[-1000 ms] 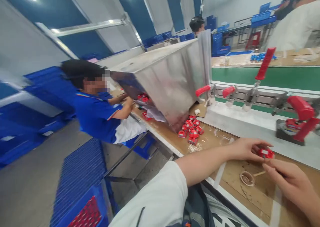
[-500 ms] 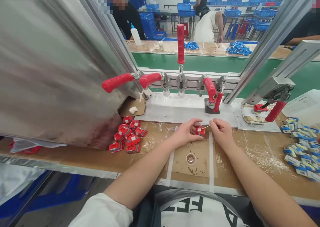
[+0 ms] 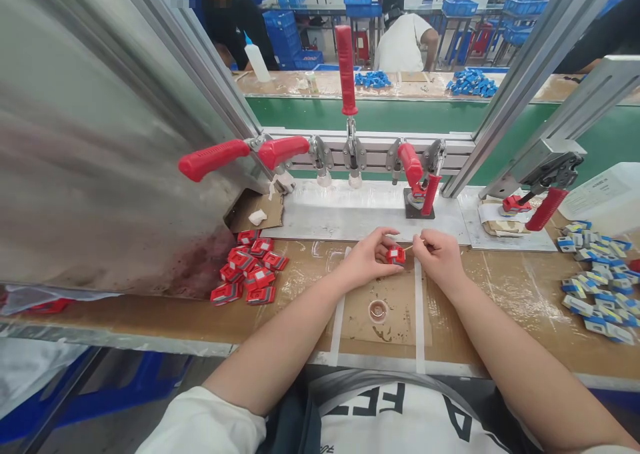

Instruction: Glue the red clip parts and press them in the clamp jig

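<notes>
Showing a large metal panel (image 3: pixel 100 147) at the far left, stained reddish at its lower right corner. Beside that corner, on the bench (image 3: pixel 295 307), a heap of red pieces (image 3: pixel 250 267), touching and overlapping. Just behind the heap, a cardboard scrap (image 3: pixel 253 207) bearing a white lump (image 3: pixel 258 217). Farther right, a row of red-handled clamps (image 3: pixel 347 74) mounted along a metal rail, above a pale plate (image 3: pixel 340 217). Holding a single red piece (image 3: pixel 396 255) above the bench in the left hand (image 3: pixel 371 254), pinched between thumb and curled fingers. Below, between two pale tape strips (image 3: pixel 420 327), a small round cup (image 3: pixel 379 311) beside dark smears. Pinching a thin stick (image 3: pixel 409 247) with the folded fingers of the right hand (image 3: pixel 441 254), pointed left at the held piece; too small to tell whether touching. Behind the right hand, a black block (image 3: pixel 420 209) under a clamp. Near the right edge, a paper-topped stack (image 3: pixel 503 225) under another clamp, then a translucent jug (image 3: pixel 610 194) behind a scatter of blue, yellow and whitish pieces (image 3: pixel 600 277).
</notes>
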Available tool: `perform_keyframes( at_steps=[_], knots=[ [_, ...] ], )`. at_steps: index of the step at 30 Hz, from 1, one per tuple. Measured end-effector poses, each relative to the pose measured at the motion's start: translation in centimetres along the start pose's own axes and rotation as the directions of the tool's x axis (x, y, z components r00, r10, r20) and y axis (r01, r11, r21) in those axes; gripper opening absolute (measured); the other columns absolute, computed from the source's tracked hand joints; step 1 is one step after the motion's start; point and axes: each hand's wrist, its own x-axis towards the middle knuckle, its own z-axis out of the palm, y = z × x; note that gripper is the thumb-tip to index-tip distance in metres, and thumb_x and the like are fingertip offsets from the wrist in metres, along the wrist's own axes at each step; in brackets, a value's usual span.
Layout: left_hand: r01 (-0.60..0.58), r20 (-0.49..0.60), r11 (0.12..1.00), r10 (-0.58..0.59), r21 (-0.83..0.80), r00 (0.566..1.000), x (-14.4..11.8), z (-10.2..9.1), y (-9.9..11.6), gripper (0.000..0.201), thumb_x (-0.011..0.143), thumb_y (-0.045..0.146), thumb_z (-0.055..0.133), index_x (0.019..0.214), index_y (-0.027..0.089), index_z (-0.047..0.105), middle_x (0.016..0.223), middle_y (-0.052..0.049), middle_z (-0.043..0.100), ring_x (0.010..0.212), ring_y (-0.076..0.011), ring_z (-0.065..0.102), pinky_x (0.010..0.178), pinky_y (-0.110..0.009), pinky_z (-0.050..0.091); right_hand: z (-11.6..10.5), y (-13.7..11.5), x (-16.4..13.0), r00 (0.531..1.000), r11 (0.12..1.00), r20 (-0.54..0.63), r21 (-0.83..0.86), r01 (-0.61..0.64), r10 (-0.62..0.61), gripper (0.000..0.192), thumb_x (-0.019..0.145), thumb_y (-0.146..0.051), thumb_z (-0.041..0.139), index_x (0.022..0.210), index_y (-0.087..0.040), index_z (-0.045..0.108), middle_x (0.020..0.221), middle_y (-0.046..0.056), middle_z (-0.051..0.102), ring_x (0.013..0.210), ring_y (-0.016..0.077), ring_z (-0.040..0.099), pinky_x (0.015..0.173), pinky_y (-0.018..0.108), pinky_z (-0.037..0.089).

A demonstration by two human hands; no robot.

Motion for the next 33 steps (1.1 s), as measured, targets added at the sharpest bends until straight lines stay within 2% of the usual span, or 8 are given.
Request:
perform_keyframes(
  at_steps=[7,11,15,20,23,26,30,33],
  knots=[
    [-0.038,-0.054,0.999,0.035,-0.039,0.998,0.3,0.1,-0.5,0.06,0.077,0.017,0.082,0.13,0.024,0.055,0.126,-0.009,0.063,0.088,-0.013,0.066,0.079,-0.028,0.055,-0.5,-2.2,-0.6,0.981,0.977,0.096,0.148,0.154,-0.17,0.041,0.094,-0.018,0.053,0.061,-0.023,0.028,0.056,-0.006,0.029,0.051,0.0099,0.027,0.051,0.027,0.023],
    [-0.069,-0.077,0.997,0.065,-0.048,0.995,0.5,0.2,-0.4,0.057,0.074,0.011,0.08,0.125,0.023,0.058,0.125,-0.008,0.064,0.089,-0.0127,0.065,0.079,-0.026,0.054,-0.1,-3.7,-1.5,0.81,0.878,0.383,0.368,0.307,-0.444,0.042,0.096,-0.017,0.053,0.063,-0.023,0.028,0.057,-0.006,0.031,0.052,0.0101,0.028,0.052,0.027,0.023],
    [-0.078,-0.062,0.996,0.075,-0.047,0.995,0.4,0.1,-0.3,0.057,0.075,0.009,0.078,0.126,0.024,0.058,0.125,-0.007,0.064,0.091,-0.0132,0.065,0.078,-0.026,0.054,0.6,-4.0,-2.1,0.66,0.853,0.543,0.379,0.358,-0.519,0.043,0.095,-0.015,0.054,0.062,-0.023,0.028,0.056,-0.007,0.032,0.052,0.0105,0.027,0.053,0.028,0.021],
    [-0.096,-0.054,0.995,0.094,-0.026,0.994,0.4,0.0,-0.6,0.056,0.076,0.009,0.078,0.126,0.024,0.057,0.128,-0.007,0.064,0.091,-0.0126,0.064,0.08,-0.027,0.055,1.0,-3.8,-2.3,0.608,0.865,0.616,0.335,0.373,-0.501,0.04,0.094,-0.013,0.053,0.062,-0.023,0.031,0.057,-0.006,0.035,0.053,0.0114,0.028,0.054,0.028,0.021],
    [-0.102,-0.052,0.994,0.1,-0.033,0.994,0.5,0.0,-0.8,0.056,0.076,0.009,0.078,0.126,0.024,0.056,0.128,-0.008,0.064,0.093,-0.0136,0.066,0.079,-0.027,0.055,0.9,-3.9,-2.3,0.628,0.858,0.586,0.384,0.341,-0.512,0.041,0.094,-0.014,0.055,0.063,-0.023,0.029,0.058,-0.006,0.032,0.053,0.0113,0.027,0.053,0.029,0.021],
    [-0.097,-0.051,0.994,0.094,-0.055,0.994,0.5,0.0,-0.8,0.055,0.076,0.008,0.078,0.125,0.024,0.056,0.127,-0.008,0.064,0.094,-0.0148,0.067,0.079,-0.028,0.055,0.3,-3.5,-1.8,0.749,0.86,0.464,0.431,0.274,-0.472,0.043,0.095,-0.013,0.054,0.062,-0.023,0.028,0.057,-0.007,0.028,0.051,0.0106,0.026,0.052,0.029,0.021],
    [-0.078,-0.047,0.994,0.075,-0.072,0.996,0.4,0.0,-0.4,0.052,0.077,0.01,0.078,0.122,0.022,0.056,0.126,-0.009,0.065,0.094,-0.0151,0.068,0.078,-0.028,0.055,-0.6,-2.2,-0.8,0.979,0.958,0.133,0.262,0.116,-0.155,0.043,0.096,-0.018,0.055,0.06,-0.022,0.033,0.057,-0.006,0.029,0.051,0.0105,0.028,0.052,0.029,0.023],
    [-0.078,-0.044,0.995,0.075,-0.065,0.996,0.3,0.0,-0.1,0.051,0.076,0.009,0.08,0.12,0.022,0.057,0.126,-0.009,0.065,0.094,-0.0144,0.068,0.081,-0.029,0.056,-0.8,-1.2,-0.1,1.0,0.991,-0.003,0.128,-0.029,0.029,0.045,0.096,-0.024,0.057,0.059,-0.022,0.032,0.057,-0.006,0.029,0.052,0.0108,0.029,0.054,0.03,0.023]
  ],
)
